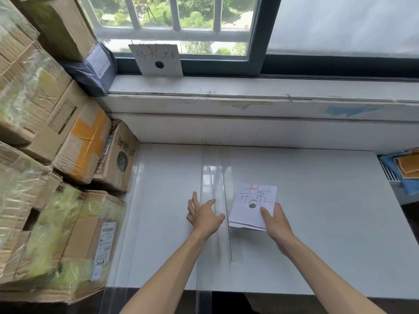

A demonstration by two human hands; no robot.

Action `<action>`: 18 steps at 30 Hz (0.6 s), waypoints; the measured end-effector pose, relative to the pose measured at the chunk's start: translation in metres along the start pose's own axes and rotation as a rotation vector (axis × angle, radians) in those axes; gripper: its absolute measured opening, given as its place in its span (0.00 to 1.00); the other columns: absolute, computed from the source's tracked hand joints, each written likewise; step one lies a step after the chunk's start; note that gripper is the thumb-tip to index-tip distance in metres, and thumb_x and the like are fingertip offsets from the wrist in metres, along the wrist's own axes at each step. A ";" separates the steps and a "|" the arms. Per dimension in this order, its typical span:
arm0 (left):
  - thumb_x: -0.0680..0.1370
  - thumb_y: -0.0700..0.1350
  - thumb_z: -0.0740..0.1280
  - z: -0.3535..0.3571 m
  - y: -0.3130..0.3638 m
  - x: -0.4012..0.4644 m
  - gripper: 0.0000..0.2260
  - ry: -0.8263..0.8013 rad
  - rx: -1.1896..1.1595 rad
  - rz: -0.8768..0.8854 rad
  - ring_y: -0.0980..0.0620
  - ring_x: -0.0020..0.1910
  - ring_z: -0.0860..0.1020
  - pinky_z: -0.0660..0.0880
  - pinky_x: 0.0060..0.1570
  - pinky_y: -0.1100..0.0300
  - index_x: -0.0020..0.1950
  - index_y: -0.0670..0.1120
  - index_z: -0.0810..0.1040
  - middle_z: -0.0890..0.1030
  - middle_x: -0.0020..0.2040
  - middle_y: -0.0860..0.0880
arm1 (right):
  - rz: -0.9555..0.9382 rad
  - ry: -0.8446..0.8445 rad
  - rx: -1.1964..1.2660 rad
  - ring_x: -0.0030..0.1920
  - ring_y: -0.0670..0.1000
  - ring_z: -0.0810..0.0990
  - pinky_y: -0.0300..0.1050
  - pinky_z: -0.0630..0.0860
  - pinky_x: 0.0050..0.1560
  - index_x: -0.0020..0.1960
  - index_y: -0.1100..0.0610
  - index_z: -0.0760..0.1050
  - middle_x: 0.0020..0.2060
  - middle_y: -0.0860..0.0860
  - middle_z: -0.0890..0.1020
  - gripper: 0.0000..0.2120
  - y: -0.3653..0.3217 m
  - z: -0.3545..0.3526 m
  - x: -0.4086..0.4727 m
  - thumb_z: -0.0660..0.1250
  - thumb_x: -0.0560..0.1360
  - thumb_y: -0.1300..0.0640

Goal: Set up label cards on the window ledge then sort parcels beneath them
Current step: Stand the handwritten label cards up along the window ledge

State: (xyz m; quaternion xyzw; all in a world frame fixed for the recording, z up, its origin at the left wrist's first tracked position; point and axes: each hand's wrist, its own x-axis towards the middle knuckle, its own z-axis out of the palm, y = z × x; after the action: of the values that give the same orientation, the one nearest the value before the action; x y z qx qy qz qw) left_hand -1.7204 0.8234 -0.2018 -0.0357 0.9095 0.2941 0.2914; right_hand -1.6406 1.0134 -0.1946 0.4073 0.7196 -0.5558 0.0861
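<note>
Far left: stacked cardboard parcels (56, 143), a grey mailer bag (95, 69) wedged on top by the window. On the window ledge (249, 87), one label card (158, 61) propped upright against the frame. Lower, over the white table (317, 223): left hand (204, 214), fingers spread and straight, holding nothing. Just right of it, second label card (254, 206), pinched at its near edge by right hand (276, 225). Far right edge: blue and orange cloths (405, 171).
</note>
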 end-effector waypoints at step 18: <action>0.77 0.36 0.62 0.066 0.042 -0.023 0.06 0.027 0.278 0.112 0.45 0.38 0.69 0.65 0.38 0.55 0.42 0.42 0.67 0.71 0.58 0.44 | 0.026 0.022 0.009 0.56 0.50 0.78 0.48 0.72 0.52 0.63 0.51 0.69 0.55 0.45 0.78 0.09 0.039 -0.076 -0.001 0.59 0.83 0.53</action>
State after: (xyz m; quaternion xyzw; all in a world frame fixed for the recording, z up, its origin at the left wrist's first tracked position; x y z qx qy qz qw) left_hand -1.6773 0.8918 -0.2108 0.0519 0.9459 0.1808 0.2645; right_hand -1.5883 1.0809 -0.1943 0.4232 0.7126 -0.5533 0.0834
